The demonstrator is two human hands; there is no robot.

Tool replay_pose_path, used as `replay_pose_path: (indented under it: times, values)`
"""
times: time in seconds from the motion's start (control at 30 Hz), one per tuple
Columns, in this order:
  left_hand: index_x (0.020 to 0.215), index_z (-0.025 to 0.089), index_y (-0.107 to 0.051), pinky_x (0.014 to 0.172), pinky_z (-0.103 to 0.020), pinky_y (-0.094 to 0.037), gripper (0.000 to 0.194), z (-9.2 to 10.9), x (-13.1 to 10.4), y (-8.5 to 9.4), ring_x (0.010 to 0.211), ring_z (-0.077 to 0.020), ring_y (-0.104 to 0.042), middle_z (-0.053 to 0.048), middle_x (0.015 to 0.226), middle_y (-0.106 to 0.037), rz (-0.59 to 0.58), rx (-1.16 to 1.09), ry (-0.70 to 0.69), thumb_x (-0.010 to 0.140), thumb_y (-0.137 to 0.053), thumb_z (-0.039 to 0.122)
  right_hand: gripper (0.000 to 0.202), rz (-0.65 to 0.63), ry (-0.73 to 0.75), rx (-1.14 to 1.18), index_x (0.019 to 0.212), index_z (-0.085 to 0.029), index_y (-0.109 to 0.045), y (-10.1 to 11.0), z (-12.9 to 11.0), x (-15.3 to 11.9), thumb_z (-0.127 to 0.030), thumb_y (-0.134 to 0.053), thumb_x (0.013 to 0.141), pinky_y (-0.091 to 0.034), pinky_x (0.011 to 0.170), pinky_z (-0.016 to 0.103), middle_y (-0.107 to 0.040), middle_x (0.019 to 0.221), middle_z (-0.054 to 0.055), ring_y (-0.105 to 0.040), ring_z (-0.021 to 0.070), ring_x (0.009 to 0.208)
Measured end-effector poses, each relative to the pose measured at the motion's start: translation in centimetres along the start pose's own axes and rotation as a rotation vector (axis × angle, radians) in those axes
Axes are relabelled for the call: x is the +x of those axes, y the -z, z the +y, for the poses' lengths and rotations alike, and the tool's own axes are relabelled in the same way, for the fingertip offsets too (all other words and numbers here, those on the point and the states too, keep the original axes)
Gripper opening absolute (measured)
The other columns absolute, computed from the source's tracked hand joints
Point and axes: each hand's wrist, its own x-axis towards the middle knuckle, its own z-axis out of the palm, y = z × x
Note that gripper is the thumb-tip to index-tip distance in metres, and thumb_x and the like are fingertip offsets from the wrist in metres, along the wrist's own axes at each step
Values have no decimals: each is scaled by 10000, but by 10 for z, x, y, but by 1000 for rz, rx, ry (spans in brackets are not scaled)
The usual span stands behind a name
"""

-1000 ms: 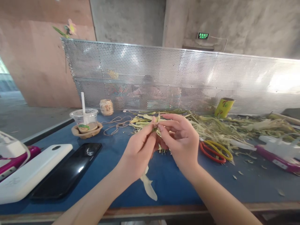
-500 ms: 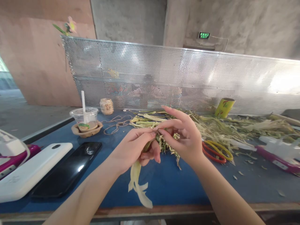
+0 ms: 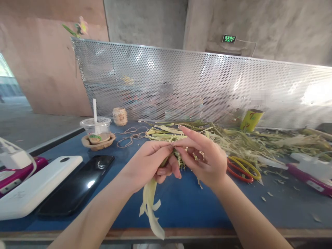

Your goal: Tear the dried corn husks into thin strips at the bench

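My left hand is closed around a pale green strip of corn husk, whose torn lower end hangs below the palm over the table edge. The fingertips of my right hand are pinched against the same piece, right beside my left thumb; its index finger reaches out straight. What lies between the fingertips is mostly hidden. Behind the hands, a bunch of husk strips rests on the blue table, with curly shredded bits showing between my hands.
To the left are a black phone, a white power bank, and a lidded plastic cup in a cardboard holder. On the right, scissors with red and yellow handles lie by a husk heap and a power strip. A perforated metal screen stands behind.
My right fingers have drawn in closer to the left thumb, and the right index finger has lowered a little. The hanging husk end has swung slightly. The view has shifted slightly.
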Motion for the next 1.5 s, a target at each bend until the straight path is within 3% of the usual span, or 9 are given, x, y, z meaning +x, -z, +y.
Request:
replay_pose_path:
  times: [0.23,0.7,0.87,1.03,1.2,1.33,1.5]
  values:
    - [734,158,-596,333,-135,-272,253,0,-1,-4,360,-32,-300,-22,519,-625,53,-19,-52,865,-403,256,478,64,-198,94,1188,-286,-458,-4,-9,-1,-69,-528,768,-386,330,209,-692,839,-17,-458,63,377]
    - [679,119,-617,332,-143,-179,304,-1,-2,1,407,-35,-286,-59,608,-632,-24,-221,64,846,-439,300,504,62,-204,57,1182,-303,-456,-4,-9,-1,-51,-530,752,-405,359,186,-687,804,-47,-414,44,365]
    - [723,135,-619,341,-136,-235,259,-2,-1,-1,404,-34,-304,-55,606,-641,15,-146,16,845,-457,295,482,50,-175,32,1178,-306,-472,-5,-8,-3,-66,-529,764,-429,374,187,-698,860,-36,-433,45,369]
    - [647,136,-588,348,-143,-256,306,1,-1,-4,414,-40,-315,-27,568,-588,66,-6,-21,859,-421,280,414,49,-202,80,1136,-279,-530,-4,-10,-1,-105,-565,761,-468,417,194,-694,904,-10,-530,61,457]
    - [710,148,-582,364,-165,-269,284,0,-4,-8,417,-55,-328,24,487,-483,152,157,-109,869,-398,293,225,42,-293,92,934,-243,-670,-3,-9,6,-176,-641,720,-529,504,237,-616,1098,61,-591,102,624]
    - [712,154,-564,388,-188,-276,285,-1,-7,-12,446,-66,-333,23,530,-482,210,278,-174,867,-397,326,165,17,-282,143,857,-230,-703,-3,-7,6,-148,-622,738,-557,597,273,-647,1030,65,-630,151,766]
    - [735,158,-585,393,-194,-268,304,1,-7,-14,451,-74,-337,31,510,-442,174,270,-144,876,-367,316,209,45,-195,136,827,-234,-705,-4,-7,5,-90,-564,767,-553,700,306,-675,935,52,-637,167,842]
